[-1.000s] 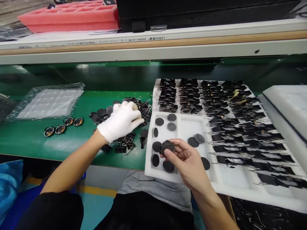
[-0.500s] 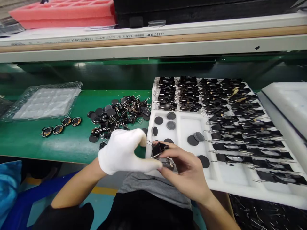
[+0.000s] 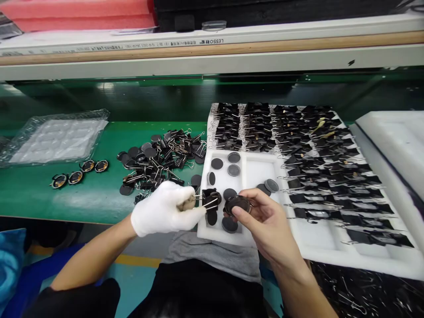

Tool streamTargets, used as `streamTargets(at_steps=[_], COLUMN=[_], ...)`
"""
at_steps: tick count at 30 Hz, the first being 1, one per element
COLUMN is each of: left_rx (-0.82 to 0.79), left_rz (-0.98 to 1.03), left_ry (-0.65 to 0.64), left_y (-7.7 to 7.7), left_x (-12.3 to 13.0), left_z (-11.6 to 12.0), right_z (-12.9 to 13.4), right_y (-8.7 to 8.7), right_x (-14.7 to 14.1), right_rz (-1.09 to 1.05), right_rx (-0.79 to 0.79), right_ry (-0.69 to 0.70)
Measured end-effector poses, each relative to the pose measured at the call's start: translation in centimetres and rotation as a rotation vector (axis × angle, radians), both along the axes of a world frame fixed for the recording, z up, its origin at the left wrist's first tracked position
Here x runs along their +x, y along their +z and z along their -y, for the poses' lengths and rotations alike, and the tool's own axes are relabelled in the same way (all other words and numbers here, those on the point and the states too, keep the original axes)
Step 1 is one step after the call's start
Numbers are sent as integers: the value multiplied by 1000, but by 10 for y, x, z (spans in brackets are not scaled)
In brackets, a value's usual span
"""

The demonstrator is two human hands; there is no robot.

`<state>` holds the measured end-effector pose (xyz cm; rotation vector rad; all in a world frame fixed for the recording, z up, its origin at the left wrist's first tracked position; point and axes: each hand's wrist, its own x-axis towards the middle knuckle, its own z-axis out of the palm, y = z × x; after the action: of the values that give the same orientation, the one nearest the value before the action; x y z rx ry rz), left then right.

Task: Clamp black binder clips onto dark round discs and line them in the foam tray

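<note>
My left hand (image 3: 168, 206), in a white glove, pinches the wire handles of a black binder clip (image 3: 209, 199) over the near left corner of the white foam tray (image 3: 247, 176). Bare, my right hand (image 3: 266, 221) grips a round dark rimmed piece (image 3: 237, 205) between thumb and fingers, its flat face tilted up. A small gap separates clip and piece. Loose black discs (image 3: 229, 224) lie in the tray beneath both hands. Rows of black binder clips (image 3: 301, 150), clamped on parts mostly hidden by them, fill the back and right of the tray.
Left of the tray, loose binder clips and black discs (image 3: 150, 152) are heaped on the green table (image 3: 109, 203). Several round rimmed pieces (image 3: 75, 177) and a clear plastic tray (image 3: 56, 139) lie farther left. A shelf edge (image 3: 198, 62) crosses behind; a white foam block (image 3: 397, 137) stands right.
The binder clip has come away from the round piece and moved slightly left with my left hand. My right hand has turned the piece face up and raised it a little.
</note>
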<state>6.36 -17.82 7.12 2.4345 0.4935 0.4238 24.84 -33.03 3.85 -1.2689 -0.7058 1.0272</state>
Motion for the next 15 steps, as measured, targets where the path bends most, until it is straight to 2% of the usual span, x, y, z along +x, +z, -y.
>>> streamTargets(at_steps=[2, 6, 11, 15], left_rx=[-97, -236, -277, -240], left_rz=[-62, -117, -117, -135], left_ry=[-37, -125, -169, -181], left_y=[2, 0, -5, 0], left_x=[-2, -4, -4, -7], left_z=[0, 2, 5, 1], right_z=[-3, -4, -3, -2], right_y=[-1, 3, 4, 0], right_x=[2, 4, 4, 4], right_rz=[-49, -13, -1, -3], right_rx=[-22, -52, -91, -109], right_ry=[3, 88, 130, 127])
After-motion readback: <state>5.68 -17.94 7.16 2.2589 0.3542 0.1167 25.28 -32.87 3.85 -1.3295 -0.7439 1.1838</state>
